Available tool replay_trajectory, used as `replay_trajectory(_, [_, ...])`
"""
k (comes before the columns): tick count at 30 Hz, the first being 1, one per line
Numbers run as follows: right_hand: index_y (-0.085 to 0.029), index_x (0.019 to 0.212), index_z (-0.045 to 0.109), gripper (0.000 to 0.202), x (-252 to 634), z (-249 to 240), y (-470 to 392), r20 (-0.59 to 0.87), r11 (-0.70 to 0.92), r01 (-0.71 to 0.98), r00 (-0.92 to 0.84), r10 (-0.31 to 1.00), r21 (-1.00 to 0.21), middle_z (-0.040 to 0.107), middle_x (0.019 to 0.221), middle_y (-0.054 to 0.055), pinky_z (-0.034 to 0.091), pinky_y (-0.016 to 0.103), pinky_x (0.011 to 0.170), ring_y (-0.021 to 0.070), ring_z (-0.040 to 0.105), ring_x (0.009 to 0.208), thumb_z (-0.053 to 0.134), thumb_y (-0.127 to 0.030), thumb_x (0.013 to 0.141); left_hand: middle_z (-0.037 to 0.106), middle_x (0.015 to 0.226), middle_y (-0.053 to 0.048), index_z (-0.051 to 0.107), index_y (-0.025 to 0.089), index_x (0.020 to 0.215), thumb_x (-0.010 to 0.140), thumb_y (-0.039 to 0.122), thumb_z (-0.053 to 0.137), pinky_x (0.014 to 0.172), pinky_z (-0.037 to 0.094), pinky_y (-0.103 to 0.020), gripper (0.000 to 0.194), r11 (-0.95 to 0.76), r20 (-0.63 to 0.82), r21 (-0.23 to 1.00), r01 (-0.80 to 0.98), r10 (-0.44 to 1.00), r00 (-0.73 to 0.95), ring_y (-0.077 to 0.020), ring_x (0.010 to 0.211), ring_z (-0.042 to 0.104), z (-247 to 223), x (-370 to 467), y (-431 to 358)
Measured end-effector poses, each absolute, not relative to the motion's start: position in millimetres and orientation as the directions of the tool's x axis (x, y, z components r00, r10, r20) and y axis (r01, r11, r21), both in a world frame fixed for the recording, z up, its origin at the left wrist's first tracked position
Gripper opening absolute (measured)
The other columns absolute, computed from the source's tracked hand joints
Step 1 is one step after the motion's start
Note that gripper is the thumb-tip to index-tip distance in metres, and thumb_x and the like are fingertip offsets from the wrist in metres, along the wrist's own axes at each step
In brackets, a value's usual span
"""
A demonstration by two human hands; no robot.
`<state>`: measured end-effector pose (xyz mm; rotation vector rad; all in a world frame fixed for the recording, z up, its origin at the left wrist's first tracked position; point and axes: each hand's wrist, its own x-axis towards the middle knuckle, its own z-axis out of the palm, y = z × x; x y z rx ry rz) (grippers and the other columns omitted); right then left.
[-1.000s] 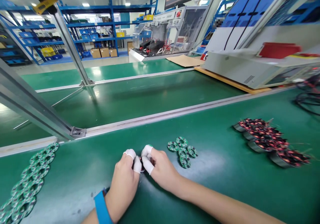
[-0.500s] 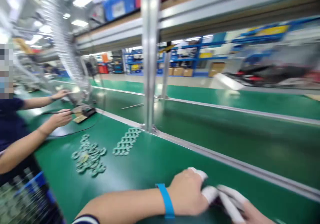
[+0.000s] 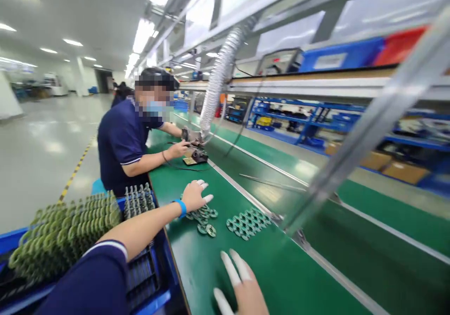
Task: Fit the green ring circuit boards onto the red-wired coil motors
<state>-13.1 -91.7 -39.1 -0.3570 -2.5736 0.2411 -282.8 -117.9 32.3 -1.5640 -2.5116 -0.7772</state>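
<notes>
My left hand (image 3: pixel 194 197), with white finger covers and a blue wristband (image 3: pixel 182 208), reaches over a loose pile of small green ring-shaped boards (image 3: pixel 203 222). Its fingers are spread, and the palm hides part of the pile; whether it touches the rings I cannot tell. Close to the bottom edge, my right hand (image 3: pixel 244 284) hovers over the green tabletop (image 3: pixel 284 268), white-covered fingers apart and holding nothing. Between the two hands and a little further off lies a flat panel of joined green rings (image 3: pixel 248 223).
At left, a blue crate (image 3: pixel 165 301) holds stacked green ring panels (image 3: pixel 70 226). A co-worker (image 3: pixel 121 137) works further along the bench beside a ventilation hose (image 3: pixel 216 78). A slanting metal post (image 3: pixel 365 132) rises from the metal rail (image 3: pixel 242 183) at the right.
The view has swung left. My hands, close together before over the bench, have separated; my left hand has moved across to the loose ring pile, and my right hand has opened.
</notes>
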Motion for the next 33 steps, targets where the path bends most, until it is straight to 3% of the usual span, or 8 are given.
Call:
replay_trajectory(4, [-0.021,0.134,0.042,0.062,-110,-32,-105,0.41,0.943,0.267,-0.851,0.328,-0.201,0.039,0.14,0.012,0.032,0.055,0.102,0.0378,0.032,0.129,0.058,-0.035,0.076,0.042,0.136,-0.014,0.045,0.015,0.129,0.083,0.053,0.048,0.099,0.033,-0.046,0.06,0.419,0.243,0.411,0.81,0.806,-0.54,-0.0303,0.122,0.038,15,-334,-107])
replay_trajectory(9, [-0.016,0.136,0.039,0.067,-169,-17,-93,0.289,0.875,0.427,-0.829,0.479,-0.226,0.037,0.141,0.016,0.021,0.058,0.103,0.0414,0.024,0.131,0.056,-0.041,0.076,0.05,0.128,-0.01,0.05,0.017,0.123,0.09,0.047,0.042,0.099,0.032,-0.048,0.046,0.318,0.164,0.388,0.865,0.9,-0.405,-0.0251,0.119,0.043,1,-349,-98])
replay_trajectory(15, [-0.018,0.133,0.043,0.057,-165,-14,-91,0.227,0.865,0.417,-0.846,0.482,-0.28,0.039,0.14,0.016,0.02,0.055,0.104,0.0375,0.031,0.128,0.05,-0.041,0.082,0.054,0.126,0.002,0.055,0.03,0.119,0.088,0.047,0.041,0.101,0.031,-0.031,0.038,0.156,0.115,0.354,0.922,0.971,-0.208,-0.0194,0.118,0.044,-1,-346,-126])
replay_trajectory(19, [-0.018,0.136,0.039,0.062,-156,-17,-97,0.251,0.859,0.411,-0.836,0.488,-0.304,0.039,0.139,0.016,0.019,0.053,0.105,0.0356,0.031,0.128,0.05,-0.046,0.082,0.049,0.133,0.0,0.047,0.027,0.128,0.088,0.043,0.041,0.105,0.026,-0.034,0.043,0.155,0.134,0.327,0.932,0.969,-0.209,-0.0218,0.125,0.036,-6,-333,-147])
replay_trajectory(23, [-0.015,0.129,0.047,0.058,-154,-17,-99,0.274,0.856,0.402,-0.826,0.492,-0.324,0.041,0.138,0.017,0.018,0.053,0.105,0.0347,0.031,0.127,0.051,-0.048,0.081,0.046,0.136,-0.001,0.044,0.025,0.131,0.09,0.04,0.036,0.106,0.025,-0.035,0.044,0.166,0.178,0.296,0.941,0.958,-0.225,-0.021,0.128,0.034,-10,-317,-149])
replay_trajectory(33, [-0.017,0.132,0.044,0.063,-115,-12,-129,0.261,0.82,0.437,-0.798,0.543,-0.37,0.039,0.139,0.016,0.02,0.056,0.105,0.0356,0.032,0.128,0.051,-0.052,0.079,0.052,0.129,-0.002,0.056,0.022,0.119,0.092,0.034,0.029,0.103,0.033,-0.035,0.041,0.118,0.246,0.271,0.955,0.951,-0.187,-0.0186,0.123,0.04,-21,-277,-156])
